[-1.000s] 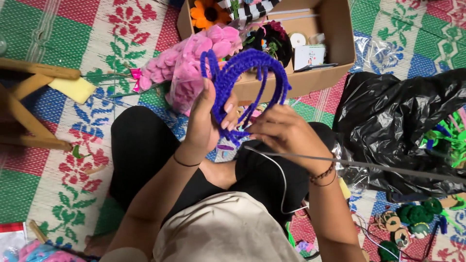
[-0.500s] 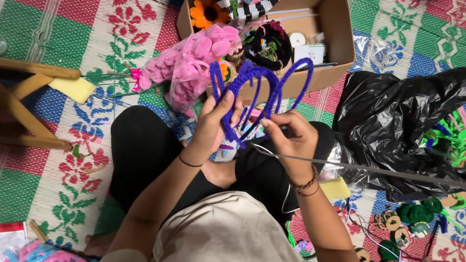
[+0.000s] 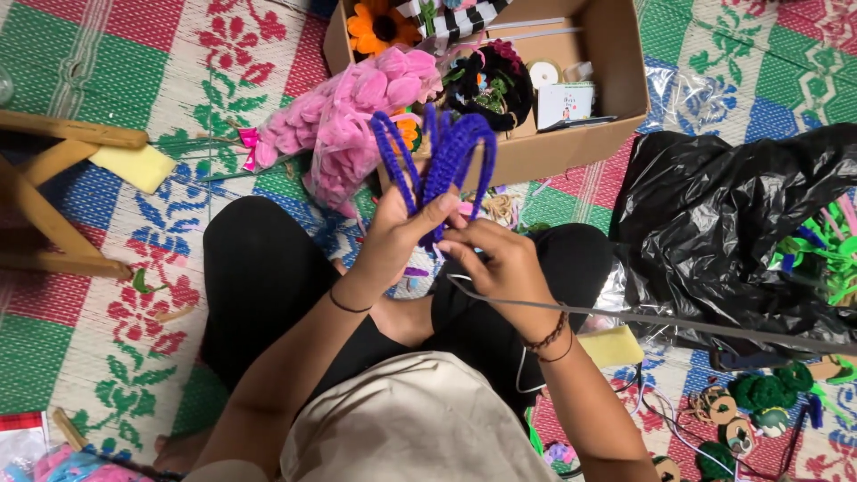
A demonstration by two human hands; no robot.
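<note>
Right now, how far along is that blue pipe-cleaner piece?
Done: several loops of the blue pipe-cleaner piece are already bent and bunched together at their base. In hand: the left hand grips that base while the right hand pinches it from the other side. Left: the loops stand narrow and unspread. Finished pink flowers lie by the cardboard box.

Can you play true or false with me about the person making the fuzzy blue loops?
1. The left hand holds the fuzzy blue loops. True.
2. The cardboard box is shut with tape. False: it is open, with an orange flower inside.
3. The right hand pinches at the bottom of the loops. True.
4. The black plastic bag lies in the person's lap. False: it lies on the mat, on the person's right.
</note>
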